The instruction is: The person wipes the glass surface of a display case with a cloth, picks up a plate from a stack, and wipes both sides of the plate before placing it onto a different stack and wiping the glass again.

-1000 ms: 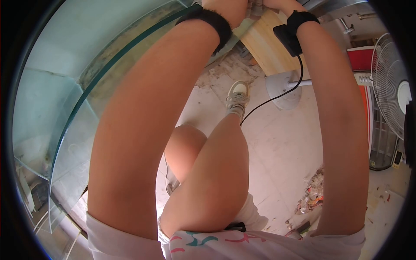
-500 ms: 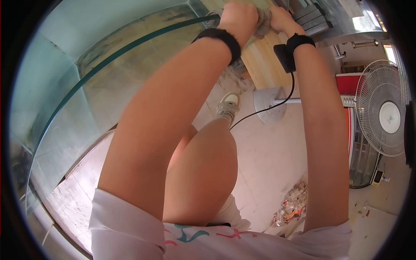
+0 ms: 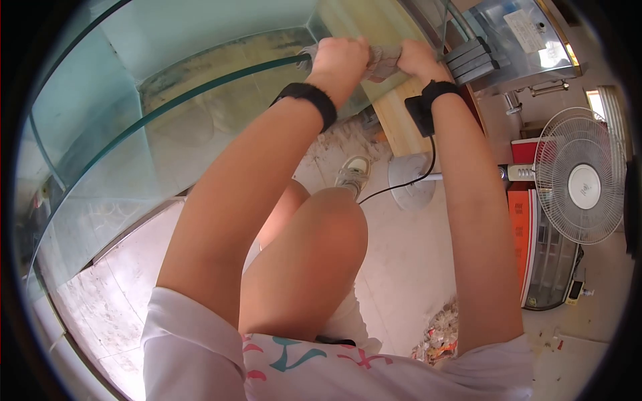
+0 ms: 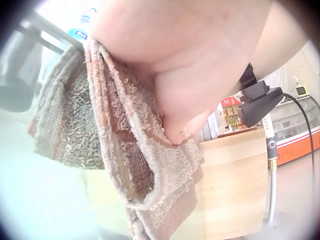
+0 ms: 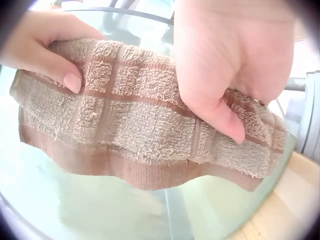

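Note:
A brown-and-beige checked terry towel lies folded over the top edge of a glass tank. My left hand grips the towel at its left part, thumb on the near face and fingers over the far side. Farther right along the same edge, my right hand pinches the towel in the same way. In the right wrist view a stretch of towel spans between both thumbs. The left wrist view shows the towel's layers hanging in a loop beneath my left hand.
A wooden panel stands below the hands. To the right are a standing fan, its round base on the floor, and a metal box on the wall. A heap of litter lies on the floor. A black cable runs from the right wrist.
The head view has tilted up, bringing both hands and the towel fully into sight. The hands stand a little farther apart than half a second ago, with more towel showing between them.

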Available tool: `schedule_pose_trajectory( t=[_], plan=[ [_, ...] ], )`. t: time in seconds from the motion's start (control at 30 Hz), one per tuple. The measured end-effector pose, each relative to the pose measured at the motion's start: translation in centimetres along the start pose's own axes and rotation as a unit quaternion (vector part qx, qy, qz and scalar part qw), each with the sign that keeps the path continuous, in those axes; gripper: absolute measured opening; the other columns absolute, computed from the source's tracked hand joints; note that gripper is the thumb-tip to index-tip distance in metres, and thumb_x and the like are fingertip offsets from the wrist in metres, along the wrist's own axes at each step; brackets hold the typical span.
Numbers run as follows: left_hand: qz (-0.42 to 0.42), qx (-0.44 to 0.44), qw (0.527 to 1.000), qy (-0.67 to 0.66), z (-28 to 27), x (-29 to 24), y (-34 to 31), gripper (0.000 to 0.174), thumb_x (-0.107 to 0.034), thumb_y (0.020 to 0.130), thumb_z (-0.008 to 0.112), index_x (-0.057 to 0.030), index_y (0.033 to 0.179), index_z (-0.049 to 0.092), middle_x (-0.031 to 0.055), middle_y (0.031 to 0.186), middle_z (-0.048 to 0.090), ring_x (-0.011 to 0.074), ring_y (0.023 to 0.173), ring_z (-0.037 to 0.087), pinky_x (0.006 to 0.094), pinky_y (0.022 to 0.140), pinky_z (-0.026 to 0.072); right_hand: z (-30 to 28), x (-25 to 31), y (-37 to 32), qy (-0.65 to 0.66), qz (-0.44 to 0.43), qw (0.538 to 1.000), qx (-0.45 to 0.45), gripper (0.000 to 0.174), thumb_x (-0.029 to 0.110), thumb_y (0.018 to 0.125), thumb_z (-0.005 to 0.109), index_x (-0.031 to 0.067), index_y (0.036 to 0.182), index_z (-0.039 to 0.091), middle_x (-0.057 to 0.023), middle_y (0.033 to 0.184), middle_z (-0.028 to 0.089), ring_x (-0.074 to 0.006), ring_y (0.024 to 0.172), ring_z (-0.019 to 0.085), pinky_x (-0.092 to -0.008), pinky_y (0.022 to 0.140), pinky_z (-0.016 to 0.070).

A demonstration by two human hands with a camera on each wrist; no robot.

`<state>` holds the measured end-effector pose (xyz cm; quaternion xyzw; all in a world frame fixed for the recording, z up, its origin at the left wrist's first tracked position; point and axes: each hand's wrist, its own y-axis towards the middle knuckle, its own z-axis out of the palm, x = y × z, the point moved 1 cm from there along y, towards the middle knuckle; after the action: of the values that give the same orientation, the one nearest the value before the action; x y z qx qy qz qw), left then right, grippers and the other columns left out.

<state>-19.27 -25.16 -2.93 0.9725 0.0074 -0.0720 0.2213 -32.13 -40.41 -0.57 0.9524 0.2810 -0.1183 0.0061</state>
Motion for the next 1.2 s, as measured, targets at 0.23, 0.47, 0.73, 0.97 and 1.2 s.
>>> schedule_pose_trajectory(
  t=[0.23, 0.47, 0.73, 0.97, 1.2],
  plan=[
    [-0.045, 0.013, 0.998, 0.035, -3.0, 3.8, -5.1, 0.032, -0.034, 0.084, 0.062, -0.0056, 0.092, 0.049, 0.0096, 0.079, 0.064, 0.0257, 0.077, 0.065, 0.0353, 0.062, 0.0503, -1.2, 6.7, -2.9, -0.006, -0.024, 0.999, -0.023, 0.023, 0.012, 0.072, 0.058, 0.0054, 0.091, 0.068, -0.0190, 0.096, 0.066, -0.0353, 0.095, 0.062, -0.0442, 0.087, 0.0448],
    [-0.090, 0.038, 0.992, 0.084, -7.7, 8.0, -11.1, 0.035, -0.036, 0.082, 0.064, -0.0064, 0.095, 0.050, 0.0094, 0.079, 0.064, 0.0260, 0.072, 0.065, 0.0353, 0.058, 0.0504, -3.3, 14.0, -6.0, 0.046, -0.074, 0.996, -0.019, 0.025, 0.014, 0.075, 0.057, 0.0085, 0.097, 0.068, -0.0160, 0.103, 0.065, -0.0321, 0.103, 0.060, -0.0445, 0.093, 0.0408],
    [-0.160, 0.118, 0.972, 0.126, -14.8, 14.6, -19.7, 0.034, -0.029, 0.083, 0.064, -0.0072, 0.103, 0.047, 0.0108, 0.088, 0.061, 0.0275, 0.086, 0.064, 0.0382, 0.069, 0.0513, -10.9, 25.1, -10.4, 0.060, -0.125, 0.973, 0.184, 0.038, 0.016, 0.072, 0.059, 0.0038, 0.108, 0.065, -0.0185, 0.109, 0.063, -0.0348, 0.104, 0.059, -0.0444, 0.086, 0.0479],
    [-0.170, 0.116, 0.972, 0.111, -19.0, 19.5, -25.5, 0.040, -0.036, 0.083, 0.061, -0.0051, 0.106, 0.050, 0.0137, 0.087, 0.062, 0.0321, 0.086, 0.063, 0.0415, 0.074, 0.0501, -12.3, 31.2, -12.4, 0.164, -0.216, 0.937, 0.220, 0.074, 0.057, 0.066, 0.066, 0.0055, 0.119, 0.059, -0.0192, 0.130, 0.049, -0.0365, 0.119, 0.048, -0.0448, 0.096, 0.0400],
    [-0.217, 0.223, 0.948, 0.066, -18.5, 20.2, -23.5, 0.066, -0.062, 0.090, 0.033, -0.0036, 0.090, 0.065, 0.0172, 0.077, 0.066, 0.0312, 0.083, 0.065, 0.0390, 0.075, 0.0499, -10.1, 31.4, -11.2, 0.339, -0.185, 0.897, 0.213, 0.090, 0.071, 0.070, 0.059, 0.0074, 0.133, 0.048, -0.0182, 0.143, 0.035, -0.0328, 0.134, 0.031, -0.0417, 0.105, 0.0298]
  ],
)
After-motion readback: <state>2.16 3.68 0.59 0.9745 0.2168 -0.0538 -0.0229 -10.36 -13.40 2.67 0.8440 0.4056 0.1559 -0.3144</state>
